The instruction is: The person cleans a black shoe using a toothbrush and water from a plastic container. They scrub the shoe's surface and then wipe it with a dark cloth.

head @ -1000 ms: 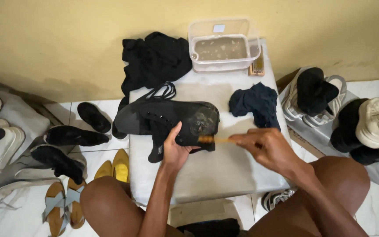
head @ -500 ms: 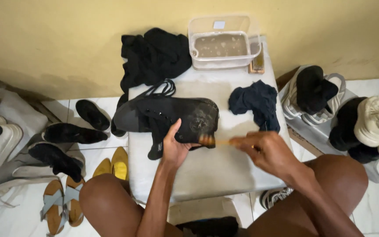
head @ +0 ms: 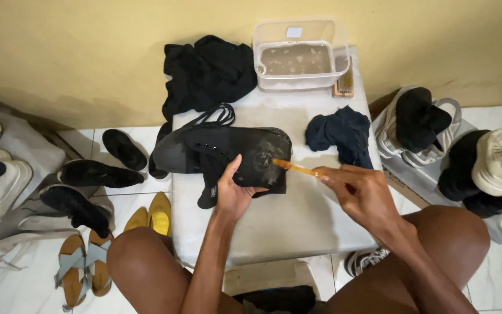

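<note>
On white table (head: 297, 221), left hand (head: 233, 192) steadying black shoe (head: 222, 152), right hand (head: 361, 195) brushing

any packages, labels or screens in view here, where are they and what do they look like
Clear plastic tub: back of the white table, by the yellow wall; rectangular, cloudy water inside.
Label: on the tub's far wall; small pale square.
Cardboard box: right of the table, under shoes; brown edge only.
No screens or signs.

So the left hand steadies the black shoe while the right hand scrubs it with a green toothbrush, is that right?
Nearly. The head view shows the left hand steadying the black shoe and the right hand working on it with a toothbrush, but the toothbrush is orange, not green.
</note>
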